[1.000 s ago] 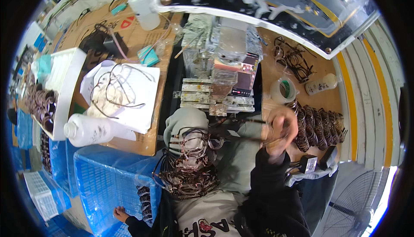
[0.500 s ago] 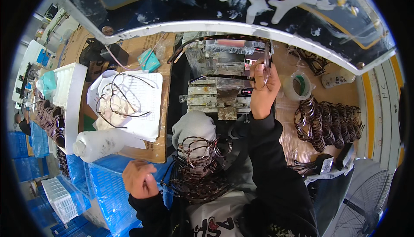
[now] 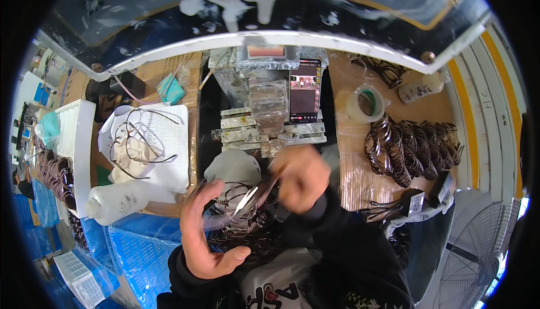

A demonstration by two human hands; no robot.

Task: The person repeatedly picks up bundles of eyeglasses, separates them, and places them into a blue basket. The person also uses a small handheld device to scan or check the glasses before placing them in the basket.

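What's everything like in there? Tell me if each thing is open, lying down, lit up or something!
Left hand: open, thumb and fingers apart
Right hand: closed on a blurry pair of glasses
Phone: screen lit
Big white bottle: lying on its side
Loose glasses: arms unfolded
Bunched glasses: stacked in rows
Fan: can't tell if spinning

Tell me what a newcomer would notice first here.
Probably the blurred eyeglass frame in the right grip, low in the centre, with the left grip open beside it. Next, the lit phone beyond them and the dense rows of brown frames on the right.
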